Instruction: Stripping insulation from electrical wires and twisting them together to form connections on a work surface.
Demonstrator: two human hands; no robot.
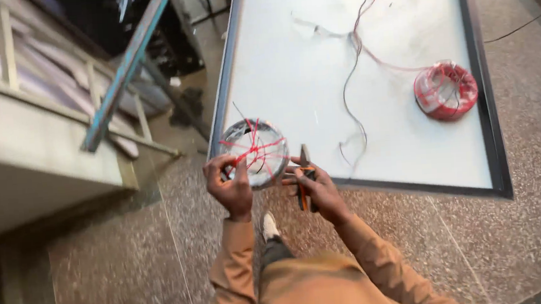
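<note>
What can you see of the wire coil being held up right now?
The wire coil is a round ring of dark wire wrapped in clear, shiny plastic film, with thin red ties crossing its middle like spokes. It is held up in the air over the speckled floor, at the near edge of the white panel, its flat face tilted toward the camera. The left hand grips its lower left rim; the right hand, holding orange-handled pliers, touches its lower right side.

Wire coil [256, 151] between both hands, second coil [446, 90] on panel [291, 75] right.
</note>
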